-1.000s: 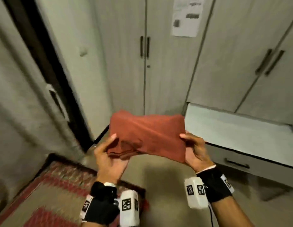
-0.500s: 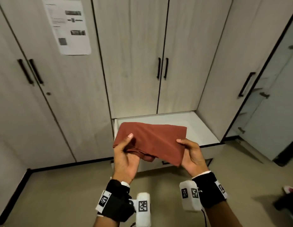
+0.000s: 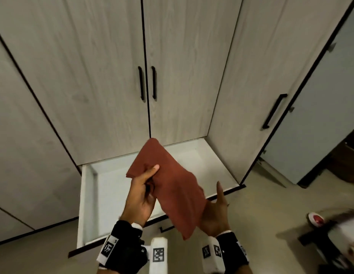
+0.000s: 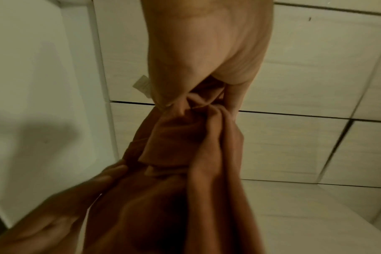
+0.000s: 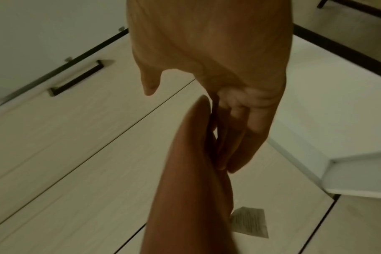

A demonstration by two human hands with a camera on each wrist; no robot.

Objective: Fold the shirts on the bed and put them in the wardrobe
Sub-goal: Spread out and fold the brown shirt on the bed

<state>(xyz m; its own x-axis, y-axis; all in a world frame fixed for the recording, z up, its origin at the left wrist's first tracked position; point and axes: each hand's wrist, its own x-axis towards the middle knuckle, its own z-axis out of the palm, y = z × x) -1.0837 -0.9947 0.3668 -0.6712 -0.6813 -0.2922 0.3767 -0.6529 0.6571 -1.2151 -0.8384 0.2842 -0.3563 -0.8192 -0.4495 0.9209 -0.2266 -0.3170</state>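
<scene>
A: Where is the folded shirt (image 3: 168, 186) now?

B: I've got it in the air over the pulled-out wardrobe drawer (image 3: 89, 196), tilted, one corner past my fingertips toward the closed wardrobe doors (image 3: 105, 80).

A: Left hand (image 3: 141, 196)?

B: Pinching the shirt's near edge, thumb on top, fingers curled beneath. In the left wrist view the cloth bunches between thumb and fingers (image 4: 233, 96).

A: Right hand (image 3: 215, 212)?

B: Fingers straight, palm flat under the shirt's lower end, thumb standing clear beside it. The right wrist view shows those fingers (image 5: 246, 134) laid along the fabric, not curled round it.

A: Anything else near the fingers?

B: A paper sheet (image 5: 248, 223) on a door beyond them.
</scene>
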